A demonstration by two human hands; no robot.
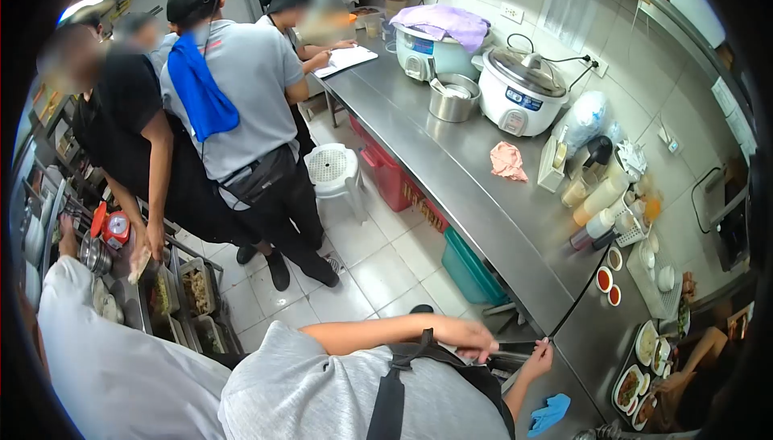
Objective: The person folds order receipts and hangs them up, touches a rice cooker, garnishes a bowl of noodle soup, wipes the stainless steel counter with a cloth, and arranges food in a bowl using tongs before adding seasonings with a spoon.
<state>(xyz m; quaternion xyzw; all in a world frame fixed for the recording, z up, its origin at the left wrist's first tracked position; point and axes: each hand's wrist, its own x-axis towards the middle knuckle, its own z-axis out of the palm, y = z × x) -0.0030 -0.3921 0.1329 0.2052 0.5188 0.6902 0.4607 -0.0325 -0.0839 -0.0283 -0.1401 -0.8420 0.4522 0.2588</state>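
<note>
Reaching across from beneath a light-grey short sleeve with a bare left forearm [366,332], lying nearly level in the view, and ending in a bare left hand [473,338], palm turned down, fingers bent and slightly blurred. Raising a bare right forearm [516,392] from the lower edge, angled up to a bare right hand [537,357], thumb and fingertips drawn together in a pinch, near the left hand yet apart from it.

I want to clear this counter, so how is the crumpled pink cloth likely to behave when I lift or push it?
The pink cloth will probably hang floppy, judging by its irregular folds. Its small, crumpled heap suggests it is light. Pushed along the flat metal counter, it should bunch or slide rather than roll.
</note>
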